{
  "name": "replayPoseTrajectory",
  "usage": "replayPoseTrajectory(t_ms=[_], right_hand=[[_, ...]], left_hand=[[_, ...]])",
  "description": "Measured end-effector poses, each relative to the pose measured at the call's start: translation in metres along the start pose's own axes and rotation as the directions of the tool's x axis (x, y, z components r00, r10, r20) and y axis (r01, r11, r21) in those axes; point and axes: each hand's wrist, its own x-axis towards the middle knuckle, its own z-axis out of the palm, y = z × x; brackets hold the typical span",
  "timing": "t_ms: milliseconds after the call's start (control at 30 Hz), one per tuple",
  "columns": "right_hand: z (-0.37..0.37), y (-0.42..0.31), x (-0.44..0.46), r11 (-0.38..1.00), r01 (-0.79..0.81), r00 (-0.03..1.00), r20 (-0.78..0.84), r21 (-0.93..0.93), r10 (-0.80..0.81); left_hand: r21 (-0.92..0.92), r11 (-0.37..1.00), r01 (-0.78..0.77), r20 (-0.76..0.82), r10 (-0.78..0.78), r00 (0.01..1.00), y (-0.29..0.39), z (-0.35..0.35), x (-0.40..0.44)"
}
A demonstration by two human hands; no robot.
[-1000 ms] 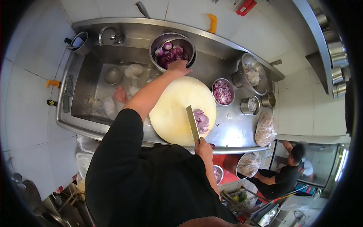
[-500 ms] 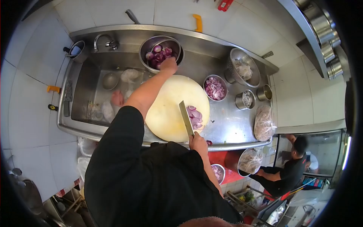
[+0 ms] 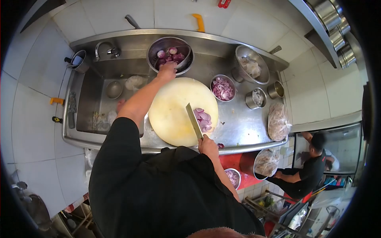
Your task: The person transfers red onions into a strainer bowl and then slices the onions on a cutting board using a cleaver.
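Observation:
My left hand (image 3: 167, 70) reaches over the near rim of a steel bowl (image 3: 187, 71) of whole purple onions (image 3: 173, 51); its fingers are bent down among the onions, and what they hold, if anything, is hidden. My right hand (image 3: 206, 144) is closed round the handle of a cleaver (image 3: 194, 120). The blade lies over the round cutting board (image 3: 166, 103), just left of a pile of sliced onion (image 3: 203, 121). To the board's right is a bowl of sliced onions (image 3: 222, 88).
A sink basin (image 3: 89, 107) with bags and a small bowl is at left. At right are a colander (image 3: 262, 57), two small steel pots (image 3: 276, 90) and a plastic bag (image 3: 278, 123). Another person (image 3: 311, 170) sits at lower right beside a large pot (image 3: 248, 162).
My left hand has drawn back slightly toward the bowl's near rim, and the onions and inner bowl have shifted. The whole view has moved. My right hand keeps the cleaver beside the slices.

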Motion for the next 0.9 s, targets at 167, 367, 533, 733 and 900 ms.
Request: replayPoseTrajectory(t_ms=[167,367,533,733,900], right_hand=[[0.0,0.001,0.003,1.0,-0.011,0.999,0.032,-0.024,0.012],[0.001,0.002,0.002,1.0,-0.007,1.0,-0.012,0.0,0.007],[0.001,0.001,0.003,0.999,0.003,1.0,-0.015,-0.039,-0.003],[0.004,-0.001,0.003,0.999,0.005,1.0,-0.028,-0.041,-0.006],[0.0,-0.004,0.004,0.999,-0.003,1.0,0.002,-0.05,0.003]], left_hand=[[0.007,0.993,-0.121,0.008,0.121,0.993,0.02,-0.017,0.013],[-0.077,0.972,-0.22,0.054,0.224,0.973,0.025,-0.024,0.007],[-0.062,0.974,-0.217,0.07,0.221,0.973,0.002,-0.012,-0.006],[-0.136,0.99,-0.021,0.156,0.043,0.987,-0.004,0.006,0.004],[-0.258,0.952,0.166,0.248,-0.101,0.963,-0.008,0.059,0.026]])
